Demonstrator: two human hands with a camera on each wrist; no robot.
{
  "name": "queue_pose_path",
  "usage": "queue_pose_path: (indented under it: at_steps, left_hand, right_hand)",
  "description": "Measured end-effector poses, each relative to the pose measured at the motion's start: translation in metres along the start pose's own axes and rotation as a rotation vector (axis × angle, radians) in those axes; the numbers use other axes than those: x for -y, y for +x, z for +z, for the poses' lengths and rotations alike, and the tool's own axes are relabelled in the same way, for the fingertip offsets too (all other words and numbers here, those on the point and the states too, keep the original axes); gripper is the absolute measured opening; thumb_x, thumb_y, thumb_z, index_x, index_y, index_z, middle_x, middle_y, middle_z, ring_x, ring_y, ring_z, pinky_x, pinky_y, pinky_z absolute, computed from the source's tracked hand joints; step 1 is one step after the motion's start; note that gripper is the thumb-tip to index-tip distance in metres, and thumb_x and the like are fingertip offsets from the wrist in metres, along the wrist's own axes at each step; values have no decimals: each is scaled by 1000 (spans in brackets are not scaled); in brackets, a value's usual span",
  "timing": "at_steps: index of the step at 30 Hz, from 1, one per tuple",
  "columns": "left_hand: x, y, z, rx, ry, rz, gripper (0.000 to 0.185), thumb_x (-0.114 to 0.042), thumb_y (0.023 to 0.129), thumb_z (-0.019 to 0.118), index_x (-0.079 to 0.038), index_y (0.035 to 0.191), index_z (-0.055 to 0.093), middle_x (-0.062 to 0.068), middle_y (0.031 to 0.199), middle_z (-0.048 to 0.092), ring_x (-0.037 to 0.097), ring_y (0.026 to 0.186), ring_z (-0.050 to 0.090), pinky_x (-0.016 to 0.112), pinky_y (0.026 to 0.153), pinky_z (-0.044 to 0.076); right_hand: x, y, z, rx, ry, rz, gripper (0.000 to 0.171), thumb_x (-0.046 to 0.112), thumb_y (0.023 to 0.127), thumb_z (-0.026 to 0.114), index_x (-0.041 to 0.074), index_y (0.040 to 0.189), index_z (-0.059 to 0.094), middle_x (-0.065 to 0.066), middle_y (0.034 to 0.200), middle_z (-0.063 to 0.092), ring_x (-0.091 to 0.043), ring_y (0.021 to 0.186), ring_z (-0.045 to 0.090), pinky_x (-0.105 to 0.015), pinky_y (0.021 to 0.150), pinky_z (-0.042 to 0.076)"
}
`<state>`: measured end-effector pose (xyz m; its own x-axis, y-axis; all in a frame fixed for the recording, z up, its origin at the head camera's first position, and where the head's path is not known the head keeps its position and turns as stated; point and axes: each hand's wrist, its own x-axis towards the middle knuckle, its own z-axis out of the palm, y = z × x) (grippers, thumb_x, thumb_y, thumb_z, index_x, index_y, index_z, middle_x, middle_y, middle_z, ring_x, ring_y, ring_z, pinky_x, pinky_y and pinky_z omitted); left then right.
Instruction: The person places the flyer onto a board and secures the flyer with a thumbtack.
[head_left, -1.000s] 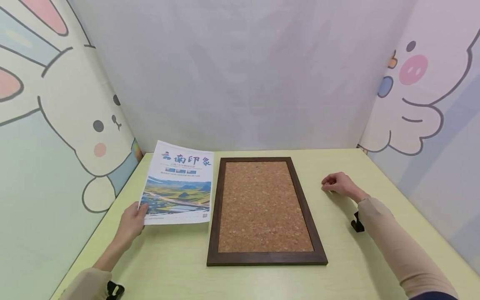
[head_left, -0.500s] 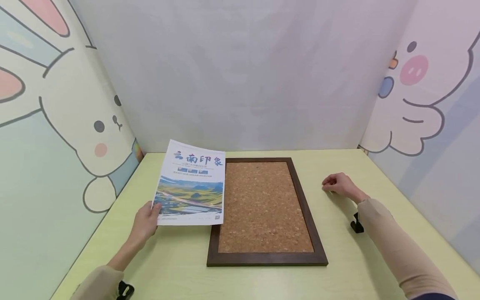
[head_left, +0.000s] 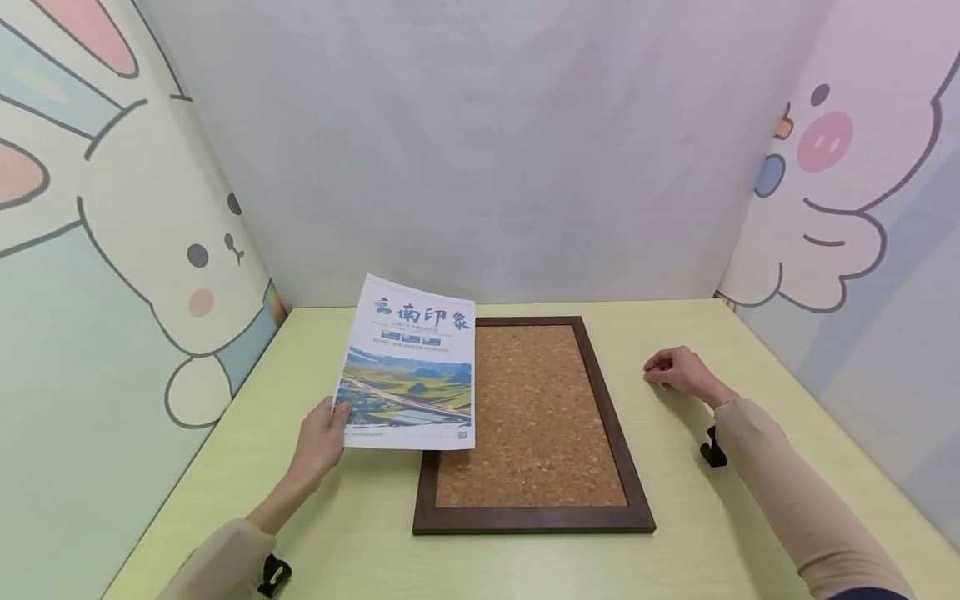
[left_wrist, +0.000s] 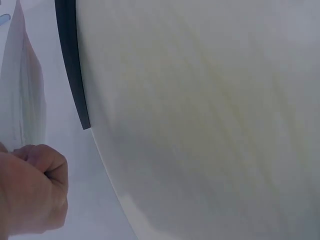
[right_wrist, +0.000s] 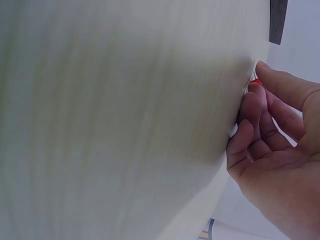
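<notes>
My left hand (head_left: 321, 435) grips a white printed poster sheet (head_left: 408, 367) by its lower left edge, thumb on the front face. The sheet shows large Chinese characters above a colourful landscape picture. It is raised and tilted, overlapping the left part of a cork board (head_left: 547, 417) with a dark wooden frame (head_left: 534, 520). In the left wrist view the sheet (left_wrist: 22, 95) appears nearly edge-on above the fist. Right of the board, my right hand (head_left: 681, 370) rests at the table top. Its thumb and forefinger pinch a small red pin (right_wrist: 256, 80), mostly hidden by the fingers.
The board lies flat on a pale yellow-green table (head_left: 360, 542). A plain light backdrop (head_left: 487, 150) rises behind it. Side panels with a cartoon rabbit (head_left: 172, 250) and a cartoon pig (head_left: 840, 183) stand left and right.
My left hand has carried the poster sheet rightward, from beside the board to over its left part. My right hand and the cork board have stayed in place.
</notes>
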<state>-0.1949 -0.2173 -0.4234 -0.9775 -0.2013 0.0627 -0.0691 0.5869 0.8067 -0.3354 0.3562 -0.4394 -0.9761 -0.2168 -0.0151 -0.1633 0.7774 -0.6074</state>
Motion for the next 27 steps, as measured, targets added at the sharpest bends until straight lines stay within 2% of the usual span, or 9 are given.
queue_pose_path:
  at_steps: [6, 15, 27]
  left_hand:
    - [-10, 1, 13, 8, -16, 27, 32, -16, 104, 39, 9, 117, 54, 26, 93, 64, 14, 57, 48, 27, 44, 38]
    - [-22, 1, 34, 17, -7, 72, 29, -14, 104, 39, 9, 114, 55, 28, 100, 66, 25, 75, 58, 29, 60, 43]
    - [-35, -2, 59, 54, -65, 94, 29, -13, 104, 38, 8, 114, 55, 25, 101, 66, 24, 80, 60, 29, 64, 46]
  right_hand:
    - [0, 0, 0, 1, -5, 4, 24, 13, 87, 69, -7, 100, 68, -12, 84, 68, -6, 66, 53, -20, 57, 44]
    - [0, 0, 1, 0, 11, 20, 24, 13, 87, 69, -7, 100, 68, -12, 84, 68, -7, 66, 53, -20, 57, 44]
    - [0, 2, 0, 7, 10, 53, 23, 12, 88, 68, -6, 101, 67, -11, 85, 67, -11, 69, 54, -22, 58, 45]
